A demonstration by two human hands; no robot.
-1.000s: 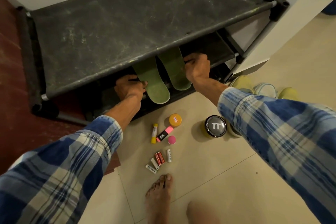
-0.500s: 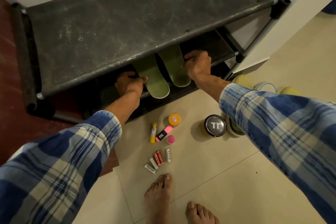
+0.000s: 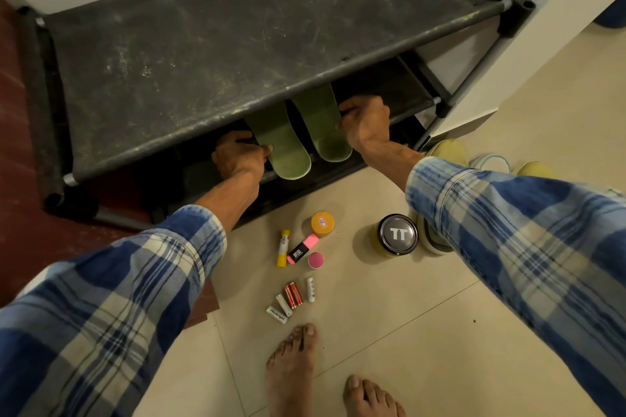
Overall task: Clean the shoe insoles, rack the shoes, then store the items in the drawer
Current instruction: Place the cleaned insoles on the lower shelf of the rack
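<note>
Two green slippers lie side by side on the lower shelf of a dusty black shoe rack (image 3: pixel 237 37), heels toward me, fronts hidden under the top shelf. My left hand (image 3: pixel 238 156) grips the outer edge of the left slipper (image 3: pixel 283 149). My right hand (image 3: pixel 366 122) grips the outer edge of the right slipper (image 3: pixel 323 127). On the tile floor below lie small items: an orange-lidded pot (image 3: pixel 322 223), a yellow stick (image 3: pixel 283 248), a pink-and-black tube (image 3: pixel 302 249), a pink cap (image 3: pixel 316 260) and several batteries (image 3: pixel 293 298).
A round tin with a black lid marked TT (image 3: pixel 397 234) stands right of the small items. Yellow shoes (image 3: pixel 447 152) sit at the rack's right foot, partly behind my right sleeve. My bare feet (image 3: pixel 294 362) stand on the tiles. Dark red floor lies to the left.
Both hands have pushed the slippers a little deeper onto the lower shelf. My right foot has come into view at the bottom.
</note>
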